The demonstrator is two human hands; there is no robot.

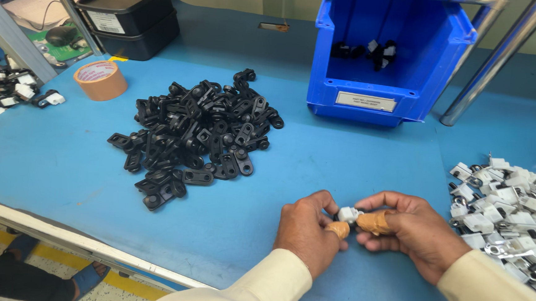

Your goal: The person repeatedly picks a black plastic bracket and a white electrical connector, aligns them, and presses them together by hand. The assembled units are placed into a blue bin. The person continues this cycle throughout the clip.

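Cream sleeves are cut off by the lower edge, and from them the left hand (308,228) and right hand (413,227) meet low and right of centre over the blue tabletop (50,156). A small white clip (348,214) is pinched between the fingertips of both hands, which are closed narrowly on it; tan finger cots (375,222) are worn on the thumbs. The clip's far side is hidden by the fingers, and its exact shape cannot be made out.

At 3 o'clock from the hands, a heap of white and metal clips (512,209) is seen, cut off by the right edge. At 10 o'clock lies a pile of black plastic brackets (198,134), well apart, with bare tabletop between. At 12 o'clock a blue storage bin (388,59) is set, a few dark and white parts barely legible inside. Far at 10 o'clock, a roll of brown tape (100,79) and a black lidded box (127,15) are placed. The table's front edge runs at 8 o'clock.
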